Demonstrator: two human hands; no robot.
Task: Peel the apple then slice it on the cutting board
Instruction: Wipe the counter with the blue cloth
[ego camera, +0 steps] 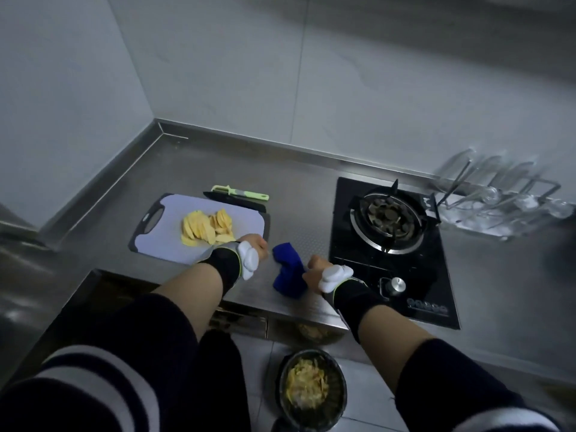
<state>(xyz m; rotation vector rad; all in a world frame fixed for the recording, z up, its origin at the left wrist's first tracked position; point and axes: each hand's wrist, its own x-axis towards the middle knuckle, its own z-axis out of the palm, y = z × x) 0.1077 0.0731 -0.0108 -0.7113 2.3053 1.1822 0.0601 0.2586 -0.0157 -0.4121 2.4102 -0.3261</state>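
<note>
**A:** The pale yellow apple slices [207,229] lay heaped on the grey plastic cutting board with the black rim [156,241], and the peeling and cutting looked finished. So what could spoil it?

**B:** The cloth. The right hand [314,269] had its fingers curled round the crumpled blue cloth [288,275] on the steel tabletop [296,198], just right of the board. A wide wipe that way could sweep slices off the near edge.

**A:** And the left hand [257,247]?

**B:** It sat at the board's near right corner, just beside the slices. Its back faced the camera, so I couldn't tell whether those fingers pinched the cloth's other end or held nothing. A bump there would shove the board.

**A:** The blade worried me.

**B:** Fairly. The black knife [240,202] lay along the board's far edge, with the green-handled peeler [240,193] just behind it. If the board got pushed back, it would hit both.

**A:** And below?

**B:** A dark round bin [281,385] of peelings stood on the floor under the tabletop's front edge. Any slices knocked off would probably land in it or on the tiles.
</note>
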